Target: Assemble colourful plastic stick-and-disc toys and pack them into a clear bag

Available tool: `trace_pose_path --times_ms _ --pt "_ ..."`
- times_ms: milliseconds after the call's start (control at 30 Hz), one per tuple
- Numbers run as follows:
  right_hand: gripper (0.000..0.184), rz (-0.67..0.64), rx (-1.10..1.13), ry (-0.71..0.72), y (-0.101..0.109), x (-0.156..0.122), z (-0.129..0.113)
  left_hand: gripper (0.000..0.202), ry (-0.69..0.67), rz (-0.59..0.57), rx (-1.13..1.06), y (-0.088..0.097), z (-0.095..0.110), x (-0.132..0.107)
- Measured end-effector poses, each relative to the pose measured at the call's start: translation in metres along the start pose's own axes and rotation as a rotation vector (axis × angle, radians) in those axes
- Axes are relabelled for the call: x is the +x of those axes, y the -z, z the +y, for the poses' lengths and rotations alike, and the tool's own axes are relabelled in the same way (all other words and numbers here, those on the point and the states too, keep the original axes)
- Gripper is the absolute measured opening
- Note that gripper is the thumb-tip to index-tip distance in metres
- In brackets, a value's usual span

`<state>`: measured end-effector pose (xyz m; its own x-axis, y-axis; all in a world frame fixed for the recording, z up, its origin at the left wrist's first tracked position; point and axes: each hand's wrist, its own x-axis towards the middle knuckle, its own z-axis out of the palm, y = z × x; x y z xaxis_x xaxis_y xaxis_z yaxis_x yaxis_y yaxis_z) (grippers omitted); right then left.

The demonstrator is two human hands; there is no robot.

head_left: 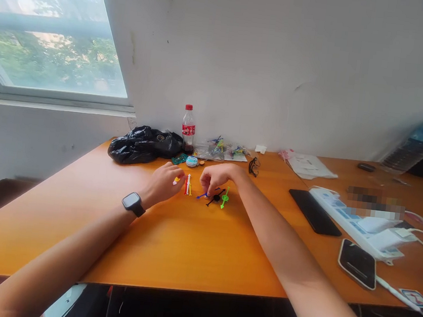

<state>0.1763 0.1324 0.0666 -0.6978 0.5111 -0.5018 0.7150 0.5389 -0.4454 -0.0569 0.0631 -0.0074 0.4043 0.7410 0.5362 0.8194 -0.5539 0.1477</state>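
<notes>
My left hand [165, 180] rests on the table with its fingers stretched out and apart, their tips beside a row of small plastic arrow-shaped pieces [188, 185] in red, white and yellow. A bit of yellow [177, 180] shows in the gap between thumb and fingers. Bent down at the wrist, my right hand [217, 176] pinches a blue arrow-shaped piece [201, 196] at the table; the fingertips partly hide it. Just right of it lie a black arrow-shaped piece [216, 198] and a bright green one [225, 198]. A watch [133, 203] is on my left wrist.
Along the wall stand a black plastic bag [144, 146], a cola bottle [188, 130], a small round tin [191, 162] and clear bags of coloured pieces [216, 150]. Glasses [253, 167], a black phone [314, 212], a power strip [357, 223] and another phone [357, 263] lie rightward.
</notes>
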Motion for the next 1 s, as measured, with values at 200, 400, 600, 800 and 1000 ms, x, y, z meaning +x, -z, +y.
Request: trace_pose_path --times_ms 200,400,600,800,1000 --pt "0.040 0.027 -0.077 -0.040 0.003 -0.001 0.002 0.036 -0.152 -0.124 0.072 -0.008 0.022 -0.003" --pt "0.015 0.169 -0.060 -0.036 0.007 -0.005 0.007 0.036 -0.176 -0.134 0.086 -0.010 0.030 -0.006" --pt "0.015 0.477 0.208 0.072 0.009 -0.013 0.012 0.030 -0.157 -0.110 -0.003 -0.010 0.034 -0.005" --pt "0.011 0.534 0.447 0.295 0.000 -0.002 -0.005 0.044 0.002 0.162 -0.181 0.004 0.018 0.000" --pt "0.013 0.499 0.505 0.373 -0.014 0.021 -0.015 0.026 0.013 0.168 -0.336 0.004 0.014 0.001"
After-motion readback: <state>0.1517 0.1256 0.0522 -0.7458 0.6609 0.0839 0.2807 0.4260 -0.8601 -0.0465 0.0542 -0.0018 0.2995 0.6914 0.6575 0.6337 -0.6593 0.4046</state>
